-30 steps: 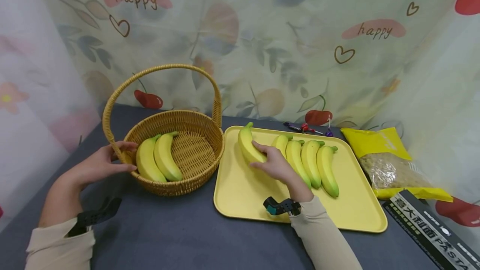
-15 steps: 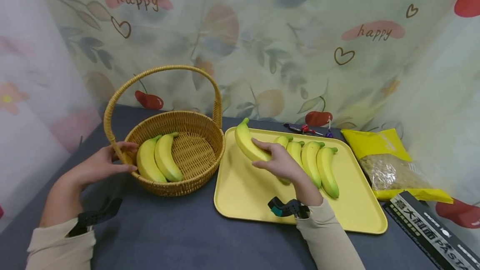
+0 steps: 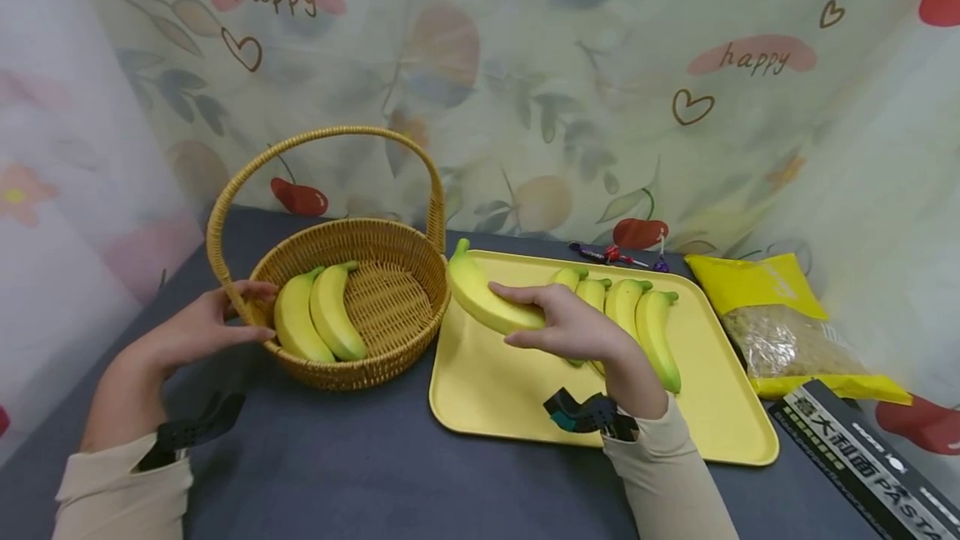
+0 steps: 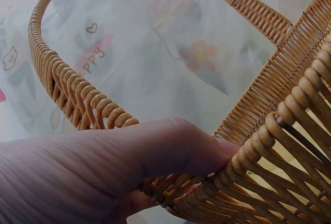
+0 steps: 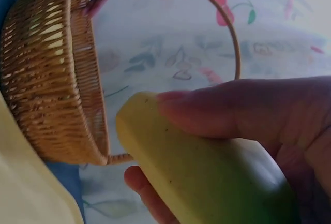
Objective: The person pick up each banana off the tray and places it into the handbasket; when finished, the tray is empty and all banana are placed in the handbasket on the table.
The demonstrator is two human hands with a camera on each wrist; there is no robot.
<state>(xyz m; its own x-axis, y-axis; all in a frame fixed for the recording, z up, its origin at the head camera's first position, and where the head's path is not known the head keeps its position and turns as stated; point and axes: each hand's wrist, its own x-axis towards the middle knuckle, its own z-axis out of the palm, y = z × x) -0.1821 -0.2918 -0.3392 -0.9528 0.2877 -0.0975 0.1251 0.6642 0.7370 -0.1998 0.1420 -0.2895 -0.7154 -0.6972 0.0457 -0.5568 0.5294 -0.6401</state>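
Observation:
My right hand (image 3: 573,323) grips a yellow banana (image 3: 487,298) by its lower end, over the left part of a yellow tray (image 3: 480,394). The banana's green stem points up and left, close to the basket's right rim. On the left, a wicker basket (image 3: 401,273) with a tall arched handle holds two bananas (image 3: 330,312) side by side. My left hand (image 3: 202,327) holds the basket's left rim at the foot of the handle. In the left wrist view its thumb (image 4: 176,149) presses on the woven rim (image 4: 264,136). Several bananas (image 3: 655,340) lie in a row on the tray, partly behind my right hand.
Wrapped lollipops (image 3: 611,255) lie behind the tray's back edge. To the right stand a yellow bag (image 3: 780,332) with a see-through window and a black pasta box (image 3: 862,461). A patterned curtain (image 3: 540,107) hangs behind the dark blue tabletop (image 3: 337,465).
The banana in my right hand has moved left toward the basket and turned to lie flatter. My left hand and the basket stay in place.

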